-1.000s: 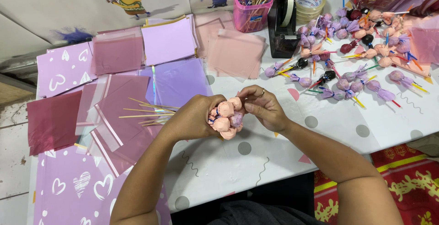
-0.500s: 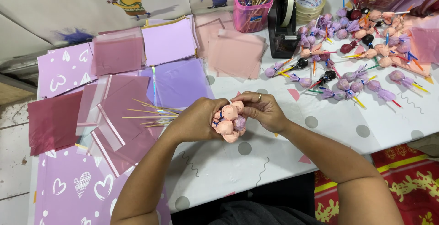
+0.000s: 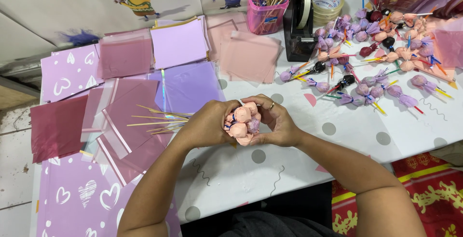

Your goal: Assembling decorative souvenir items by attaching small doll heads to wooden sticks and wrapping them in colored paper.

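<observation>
Paper sheets: squares of dark pink, pale pink and lilac paper (image 3: 126, 56) are spread over the left half of the table (image 3: 337, 140), some printed with white hearts.
Sticks: thin wooden sticks (image 3: 156, 119) are fanned out to the left of the left hand, their near ends hidden behind it.
Left hand: the left hand (image 3: 207, 123) is curled closed around the left side of the bundle.
Bundle: a cluster of pink wrapped balls (image 3: 242, 123) is held between both hands, just above the table's near middle.
Right hand: the right hand (image 3: 275, 121) is cupped round the right side of the bundle, fingers bent over its top; a ring is worn.
Pink cup: a cup of sticks (image 3: 265, 13) is set at the far edge.
Tape dispenser: a black dispenser (image 3: 299, 29) is placed just beside the cup.
Loose pieces: wrapped balls on sticks (image 3: 376, 80) are scattered at the right.
</observation>
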